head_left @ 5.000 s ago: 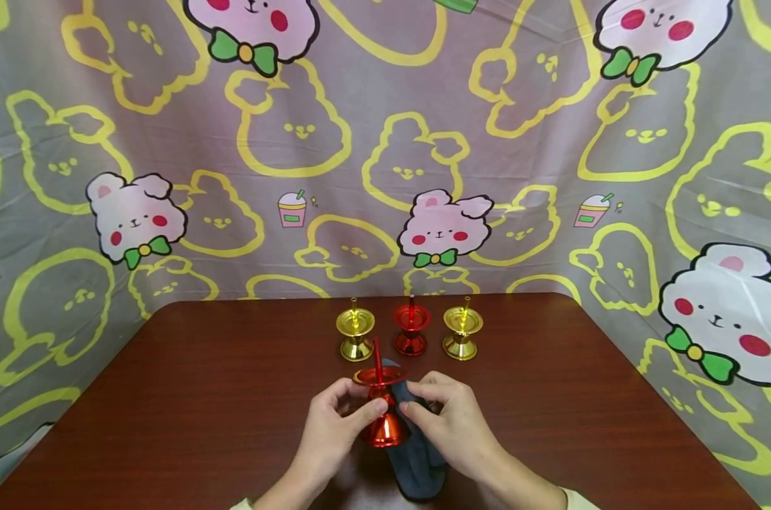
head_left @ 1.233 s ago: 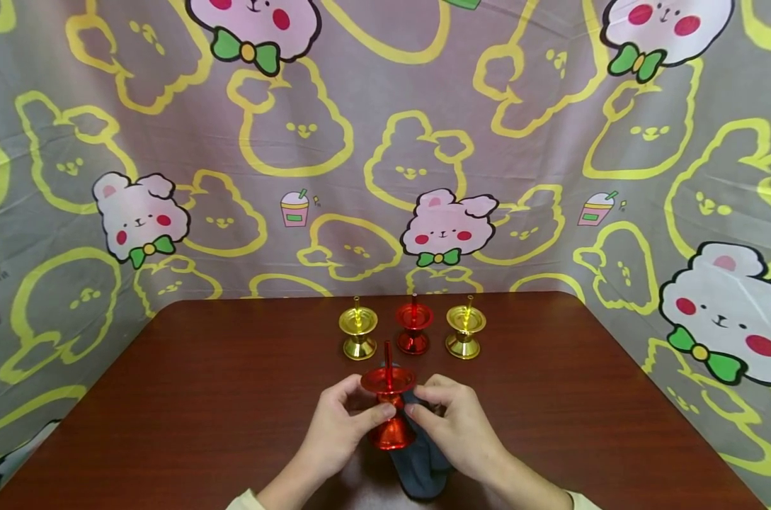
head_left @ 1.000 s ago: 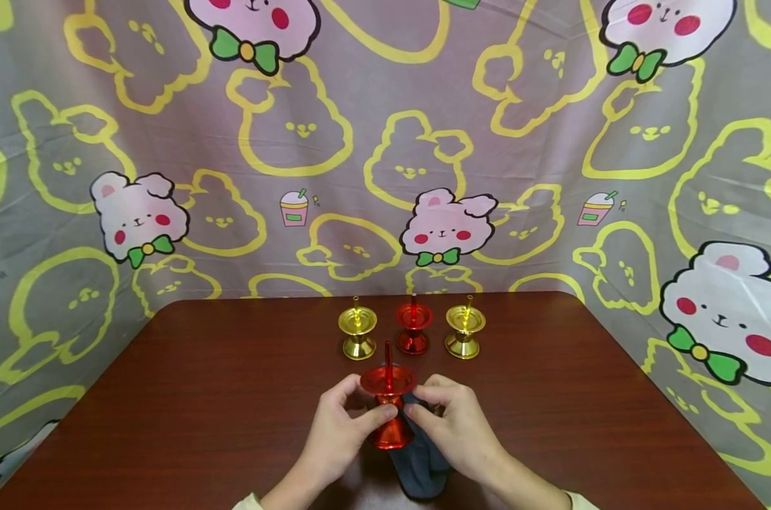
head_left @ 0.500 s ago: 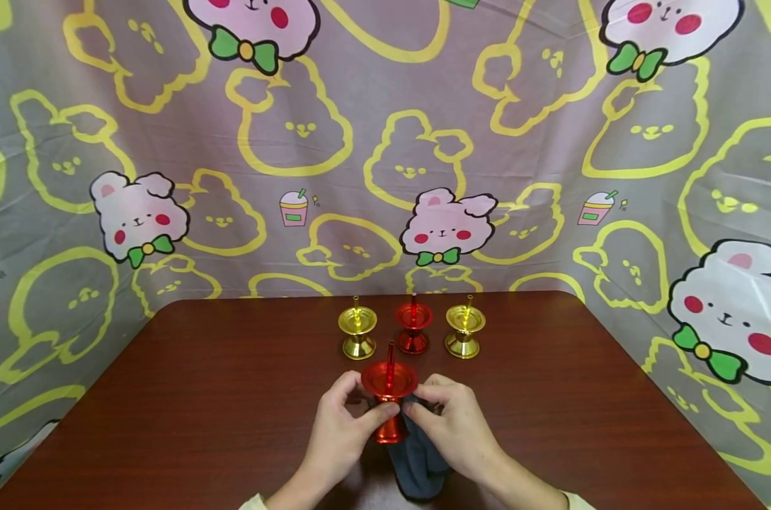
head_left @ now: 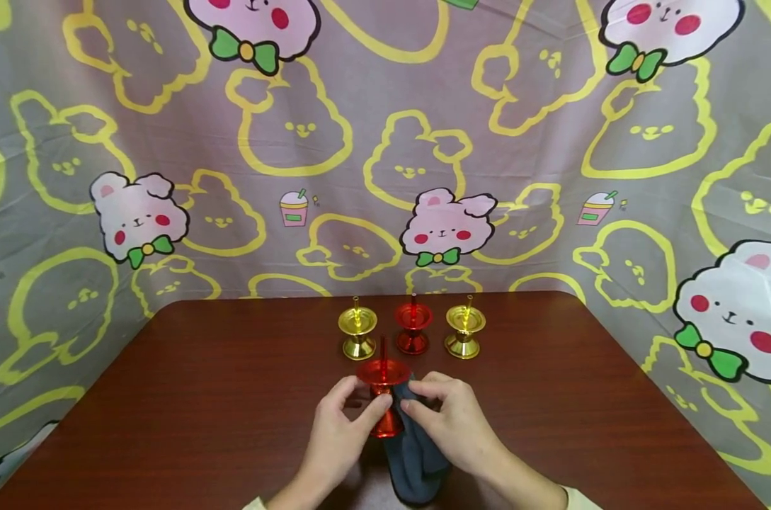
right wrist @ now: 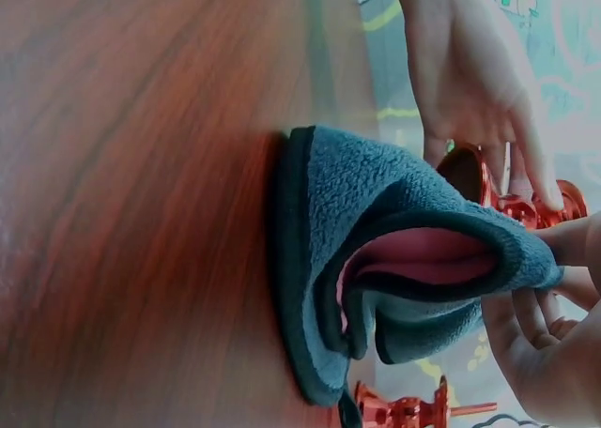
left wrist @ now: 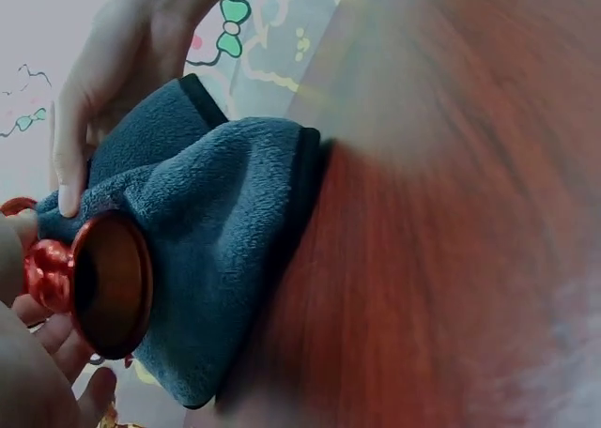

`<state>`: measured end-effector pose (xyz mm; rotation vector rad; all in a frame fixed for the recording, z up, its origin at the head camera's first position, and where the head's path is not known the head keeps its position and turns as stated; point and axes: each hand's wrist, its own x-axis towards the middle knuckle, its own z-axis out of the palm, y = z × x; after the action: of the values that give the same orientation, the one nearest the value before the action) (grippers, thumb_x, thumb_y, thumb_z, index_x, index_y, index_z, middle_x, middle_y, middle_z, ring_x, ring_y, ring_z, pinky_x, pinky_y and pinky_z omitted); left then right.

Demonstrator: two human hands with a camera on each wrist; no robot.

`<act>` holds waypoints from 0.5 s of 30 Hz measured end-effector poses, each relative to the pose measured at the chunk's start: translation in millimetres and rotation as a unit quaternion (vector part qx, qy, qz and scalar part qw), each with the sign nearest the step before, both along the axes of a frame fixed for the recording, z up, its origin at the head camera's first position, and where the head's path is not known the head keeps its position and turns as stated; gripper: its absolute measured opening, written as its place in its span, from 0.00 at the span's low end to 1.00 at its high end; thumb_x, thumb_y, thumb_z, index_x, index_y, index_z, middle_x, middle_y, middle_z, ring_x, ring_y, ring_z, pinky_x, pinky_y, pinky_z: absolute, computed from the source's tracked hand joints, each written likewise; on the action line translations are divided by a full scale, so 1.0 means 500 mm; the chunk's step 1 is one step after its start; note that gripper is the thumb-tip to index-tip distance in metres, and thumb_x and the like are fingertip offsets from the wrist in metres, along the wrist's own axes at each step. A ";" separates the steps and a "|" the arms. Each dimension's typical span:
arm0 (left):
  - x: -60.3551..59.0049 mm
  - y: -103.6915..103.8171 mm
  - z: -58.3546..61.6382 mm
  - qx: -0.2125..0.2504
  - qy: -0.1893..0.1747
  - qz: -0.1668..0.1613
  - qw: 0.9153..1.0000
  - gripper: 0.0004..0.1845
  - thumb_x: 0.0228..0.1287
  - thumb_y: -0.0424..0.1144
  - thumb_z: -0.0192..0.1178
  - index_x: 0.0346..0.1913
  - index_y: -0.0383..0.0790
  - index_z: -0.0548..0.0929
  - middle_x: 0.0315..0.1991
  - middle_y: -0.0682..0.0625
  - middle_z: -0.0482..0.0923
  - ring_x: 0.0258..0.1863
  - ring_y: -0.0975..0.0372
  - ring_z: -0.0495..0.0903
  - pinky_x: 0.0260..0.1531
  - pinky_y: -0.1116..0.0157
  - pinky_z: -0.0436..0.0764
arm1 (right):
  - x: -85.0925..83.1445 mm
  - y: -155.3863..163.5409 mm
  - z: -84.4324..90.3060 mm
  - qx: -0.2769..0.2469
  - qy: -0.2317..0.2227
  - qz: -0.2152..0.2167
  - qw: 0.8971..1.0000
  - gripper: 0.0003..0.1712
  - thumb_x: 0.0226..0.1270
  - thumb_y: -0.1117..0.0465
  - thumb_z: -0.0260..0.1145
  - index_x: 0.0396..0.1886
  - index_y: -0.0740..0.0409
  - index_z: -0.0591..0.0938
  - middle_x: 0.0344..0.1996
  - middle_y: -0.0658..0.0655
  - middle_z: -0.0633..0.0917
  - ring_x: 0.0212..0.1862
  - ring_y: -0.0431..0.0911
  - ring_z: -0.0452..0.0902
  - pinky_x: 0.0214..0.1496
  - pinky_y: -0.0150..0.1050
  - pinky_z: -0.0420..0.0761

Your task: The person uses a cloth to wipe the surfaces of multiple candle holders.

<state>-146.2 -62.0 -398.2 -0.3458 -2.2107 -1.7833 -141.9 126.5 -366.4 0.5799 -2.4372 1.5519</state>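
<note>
A grey fabric backdrop (head_left: pixel 385 142) printed with yellow outlines and pink bow-tied bears hangs behind a dark reddish-brown wooden worktop (head_left: pixel 200 397). Near its front edge the left hand (head_left: pixel 337 439) pinches the narrow stem of a shiny red plastic candlestick holder with a spike (head_left: pixel 382 393), thumb on one side and fingers on the other, so this grip is pressed onto the stem; the holder looks lifted and slightly tilted, though the head view does not show its base clearly. Touching it from the other side, the right hand (head_left: pixel 452 425) pinches a dark blue-grey fleece cloth (head_left: pixel 413 460) against the holder, the cloth trailing down onto the worktop below both grips. Beyond the hands, well apart from them, stand a row of three: a gold candlestick holder (head_left: pixel 357 331), a second red candlestick holder (head_left: pixel 413 327) and another gold candlestick holder (head_left: pixel 464 330).
</note>
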 end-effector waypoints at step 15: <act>-0.019 -0.024 0.005 0.079 -0.071 -0.136 0.985 0.12 0.63 0.33 0.69 0.47 0.31 0.85 0.40 0.43 0.85 0.40 0.61 0.82 0.41 0.68 0.81 | -0.001 0.013 -0.004 -0.038 -0.007 0.004 0.999 0.12 0.61 0.68 0.73 0.45 0.62 0.89 0.31 0.49 0.82 0.33 0.41 0.75 0.33 0.34 0.76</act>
<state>-155.9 -74.2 -395.7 -0.5210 -2.1829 -2.1735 -142.4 133.0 -368.5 0.5680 -2.3766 1.6497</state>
